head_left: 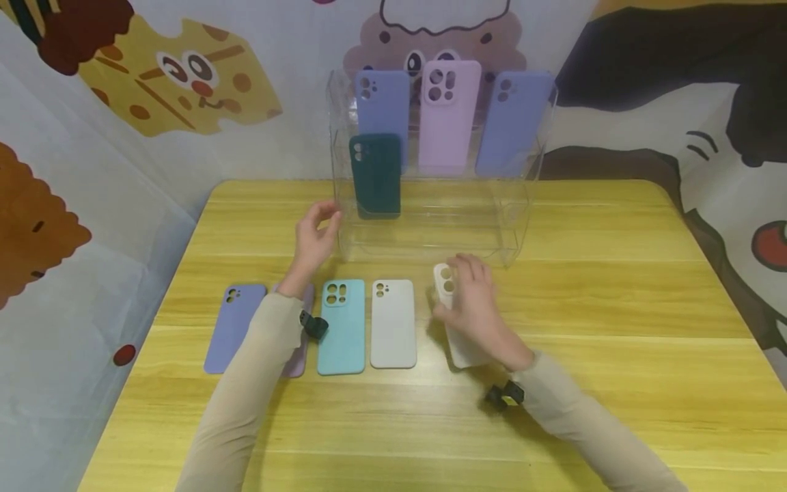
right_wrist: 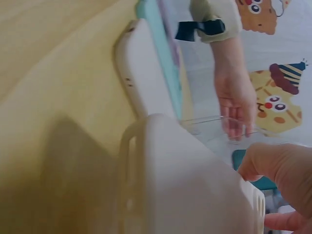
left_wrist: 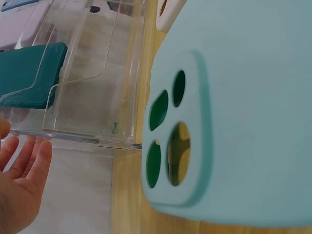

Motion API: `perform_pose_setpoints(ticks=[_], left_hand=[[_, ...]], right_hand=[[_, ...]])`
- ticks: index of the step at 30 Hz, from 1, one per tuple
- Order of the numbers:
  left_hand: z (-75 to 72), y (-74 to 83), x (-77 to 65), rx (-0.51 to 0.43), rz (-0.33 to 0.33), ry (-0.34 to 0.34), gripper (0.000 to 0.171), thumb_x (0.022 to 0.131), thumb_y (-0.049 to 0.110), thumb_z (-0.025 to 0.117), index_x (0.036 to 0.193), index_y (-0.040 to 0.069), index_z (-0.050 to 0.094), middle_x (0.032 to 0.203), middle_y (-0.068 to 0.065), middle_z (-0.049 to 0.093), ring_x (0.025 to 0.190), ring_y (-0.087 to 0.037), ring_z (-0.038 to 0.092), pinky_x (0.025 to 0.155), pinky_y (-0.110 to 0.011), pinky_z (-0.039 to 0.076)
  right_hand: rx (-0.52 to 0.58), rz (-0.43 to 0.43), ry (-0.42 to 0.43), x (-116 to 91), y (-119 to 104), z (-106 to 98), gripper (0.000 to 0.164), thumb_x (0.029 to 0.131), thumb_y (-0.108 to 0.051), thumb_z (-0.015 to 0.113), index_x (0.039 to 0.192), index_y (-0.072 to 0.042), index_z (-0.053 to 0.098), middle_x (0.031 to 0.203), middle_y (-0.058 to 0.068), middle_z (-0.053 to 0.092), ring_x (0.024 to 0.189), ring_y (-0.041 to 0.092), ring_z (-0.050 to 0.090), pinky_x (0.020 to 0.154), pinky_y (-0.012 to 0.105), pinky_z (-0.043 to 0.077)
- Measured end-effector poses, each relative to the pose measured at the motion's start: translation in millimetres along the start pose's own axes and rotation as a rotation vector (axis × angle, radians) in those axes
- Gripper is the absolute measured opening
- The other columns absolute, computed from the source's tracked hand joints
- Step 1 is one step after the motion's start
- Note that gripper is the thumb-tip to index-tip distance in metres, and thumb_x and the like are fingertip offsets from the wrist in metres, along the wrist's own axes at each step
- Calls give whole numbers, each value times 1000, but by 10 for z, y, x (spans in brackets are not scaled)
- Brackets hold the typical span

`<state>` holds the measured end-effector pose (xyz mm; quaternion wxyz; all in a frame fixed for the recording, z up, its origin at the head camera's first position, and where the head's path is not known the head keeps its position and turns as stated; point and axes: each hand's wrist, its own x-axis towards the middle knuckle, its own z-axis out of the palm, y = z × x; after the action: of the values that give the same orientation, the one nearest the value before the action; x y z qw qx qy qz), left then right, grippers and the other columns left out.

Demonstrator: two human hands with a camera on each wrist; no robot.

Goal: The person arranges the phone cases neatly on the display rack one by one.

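My right hand point(head_left: 476, 301) pinches a white phone case point(head_left: 460, 345) across its two long edges near the camera-hole end. In the right wrist view the white phone case point(right_wrist: 195, 190) is tilted up, its far end raised. At the left side of a clear acrylic display rack point(head_left: 522, 219), my left hand point(head_left: 316, 236) has relaxed fingers touching the rack's side edge. A dark green phone case point(head_left: 376, 178) leans in the rack's lower tier, at the left. Behind it, the upper tier holds a blue-purple case point(head_left: 382, 102), a pink case point(head_left: 444, 137) and another blue-purple case point(head_left: 510, 130).
Left of my right hand, a second white case point(head_left: 393, 328), a turquoise case point(head_left: 341, 335), a purple case point(head_left: 298, 362) partly under my left forearm, and a blue-purple case point(head_left: 236, 328) lie in a row on the wooden table point(head_left: 615, 287). A cartoon-printed cloth point(head_left: 246, 150) hangs behind.
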<state>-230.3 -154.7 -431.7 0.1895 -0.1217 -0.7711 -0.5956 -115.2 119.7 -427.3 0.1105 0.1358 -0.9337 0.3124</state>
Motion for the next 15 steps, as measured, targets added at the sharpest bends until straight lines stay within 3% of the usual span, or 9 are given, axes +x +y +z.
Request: perform_pose_setpoints(ticks=[9,15], left_hand=[[3,0,-4,8,3,8,22,91,-1,57,109,-13,56,106,-27,60,98,-35,59,80,-29,56],[0,19,-4,1,-12,4,23,91,-2,56,110,-14,55,108,-29,59,100,-37,58,81,-29,56]], right_hand=[[47,-277,272,198,-27,-101,67,61,-9,75,117,14,46,121,32,47,114,46,40,100,60,33],[50,-334,348,413,-114,-238,67,60,-6,72,118,14,45,119,30,48,112,44,40,102,56,31]])
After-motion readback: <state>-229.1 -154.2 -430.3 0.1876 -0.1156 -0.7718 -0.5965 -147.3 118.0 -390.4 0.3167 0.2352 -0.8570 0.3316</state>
